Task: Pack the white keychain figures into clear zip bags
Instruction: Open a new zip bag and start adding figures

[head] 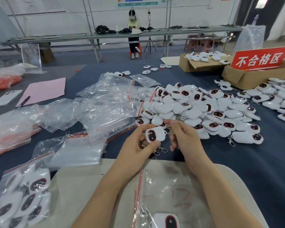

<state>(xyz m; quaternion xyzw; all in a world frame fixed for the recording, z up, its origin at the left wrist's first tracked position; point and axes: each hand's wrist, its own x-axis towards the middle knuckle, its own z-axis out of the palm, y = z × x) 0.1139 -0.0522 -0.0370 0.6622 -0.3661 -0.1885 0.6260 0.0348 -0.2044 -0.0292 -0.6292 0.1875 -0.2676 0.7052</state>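
My left hand (139,145) grips a white keychain figure (155,134) with a dark red-rimmed face, held above the table's near edge. My right hand (183,137) pinches the metal chain (169,131) hanging from that figure. Other clasps dangle below my left hand. A clear zip bag (168,195) with a red seal lies on the beige board between my forearms, one figure (166,221) inside it. A big heap of loose figures (204,109) lies just beyond my hands. Empty zip bags (102,102) are spread to the left.
Filled bags of figures (21,196) lie at the near left. Cardboard boxes (247,76) with a red sign (260,59) stand at the far right. A pink sheet (44,91), pen and phone (6,97) lie far left. A person sits at a long bench across the aisle.
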